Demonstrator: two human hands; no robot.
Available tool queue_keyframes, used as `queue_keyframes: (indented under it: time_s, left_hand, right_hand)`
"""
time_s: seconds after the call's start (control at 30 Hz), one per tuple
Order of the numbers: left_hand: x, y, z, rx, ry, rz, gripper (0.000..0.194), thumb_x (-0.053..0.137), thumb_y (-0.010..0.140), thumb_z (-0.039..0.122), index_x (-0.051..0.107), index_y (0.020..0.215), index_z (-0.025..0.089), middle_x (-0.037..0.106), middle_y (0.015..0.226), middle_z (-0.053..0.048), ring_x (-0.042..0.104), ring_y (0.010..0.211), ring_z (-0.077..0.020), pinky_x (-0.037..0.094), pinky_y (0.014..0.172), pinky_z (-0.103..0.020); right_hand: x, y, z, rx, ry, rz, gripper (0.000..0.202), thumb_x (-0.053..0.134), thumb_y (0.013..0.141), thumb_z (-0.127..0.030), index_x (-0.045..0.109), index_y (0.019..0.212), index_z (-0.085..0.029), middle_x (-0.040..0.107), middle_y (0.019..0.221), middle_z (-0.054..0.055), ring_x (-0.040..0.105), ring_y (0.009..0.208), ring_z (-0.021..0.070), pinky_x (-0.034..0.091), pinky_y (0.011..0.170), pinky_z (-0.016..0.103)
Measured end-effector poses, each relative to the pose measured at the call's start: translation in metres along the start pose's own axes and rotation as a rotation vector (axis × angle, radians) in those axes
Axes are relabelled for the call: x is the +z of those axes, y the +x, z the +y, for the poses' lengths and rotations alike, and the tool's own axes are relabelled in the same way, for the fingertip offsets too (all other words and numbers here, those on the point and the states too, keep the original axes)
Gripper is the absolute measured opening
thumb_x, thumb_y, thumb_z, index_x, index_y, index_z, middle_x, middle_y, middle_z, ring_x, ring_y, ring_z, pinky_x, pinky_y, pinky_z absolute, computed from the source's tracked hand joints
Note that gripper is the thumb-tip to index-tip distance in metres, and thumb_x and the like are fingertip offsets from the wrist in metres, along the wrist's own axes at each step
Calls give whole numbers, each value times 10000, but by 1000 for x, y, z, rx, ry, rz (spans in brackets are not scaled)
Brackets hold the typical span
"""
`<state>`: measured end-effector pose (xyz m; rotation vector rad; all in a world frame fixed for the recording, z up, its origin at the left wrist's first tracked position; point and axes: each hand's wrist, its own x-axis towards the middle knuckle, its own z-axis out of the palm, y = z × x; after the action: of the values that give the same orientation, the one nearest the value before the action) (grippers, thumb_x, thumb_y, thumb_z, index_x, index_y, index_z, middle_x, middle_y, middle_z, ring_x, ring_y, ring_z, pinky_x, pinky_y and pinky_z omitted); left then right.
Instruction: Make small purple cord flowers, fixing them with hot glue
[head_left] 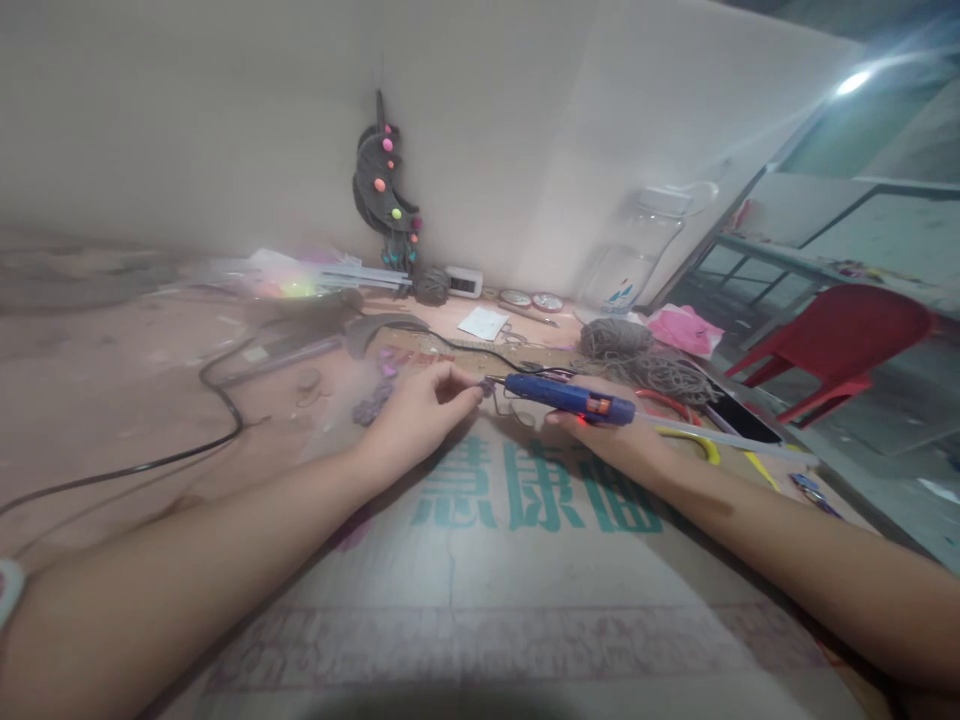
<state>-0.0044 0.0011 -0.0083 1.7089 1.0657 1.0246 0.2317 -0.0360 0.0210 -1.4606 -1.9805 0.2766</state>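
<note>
My right hand [600, 415] is wrapped round a blue glue gun [547, 392], its nozzle pointing left and a clear glue stick [720, 437] sticking out of its back end. Right at the nozzle tip, the thumb and fingers of my left hand [427, 405] pinch a small dark purplish piece [487, 386], too small to make out fully. Just left of that hand lies a cluster of small purple pieces [371, 405], blurred. Under both hands is a printed sheet [465, 560] with green characters.
Grey yarn [615, 338], a phone [739, 405] and yellow-handled scissors [697, 440] lie at right. A clear bottle [637, 250] stands behind. A black cable [225, 430] crosses the left side. A grey crescent ornament with pompoms [382, 190] hangs on the wall. A red chair [840, 340] stands beyond.
</note>
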Motion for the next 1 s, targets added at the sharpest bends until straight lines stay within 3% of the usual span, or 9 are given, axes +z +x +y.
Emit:
queue_keyframes:
  time_s: [0.6,0.83,1.0]
  left_hand:
    - [1,2,-4,-23,-82,22,246,626,810,416,611,824,170,678,764,-33,601,657,-147,446,610,-251]
    - [-1,3,2,-60,-100,60,263,639,787,426,604,813,166,679,761,-30,603,661,-151,444,623,-256]
    - [-1,3,2,-59,-98,77,262,646,773,426,614,810,168,676,746,-28,600,659,-157,444,625,-260]
  right_hand:
    - [1,1,4,3,-19,-18,197,668,745,-386,625,732,-194,667,717,27,600,671,194,470,613,300]
    - [0,-1,1,28,84,-58,210,679,757,-400,631,756,-195,652,709,19,592,654,179,486,599,287]
    - [-12,2,-5,71,206,-39,315,552,868,-458,678,751,-195,693,797,51,624,747,194,516,721,316]
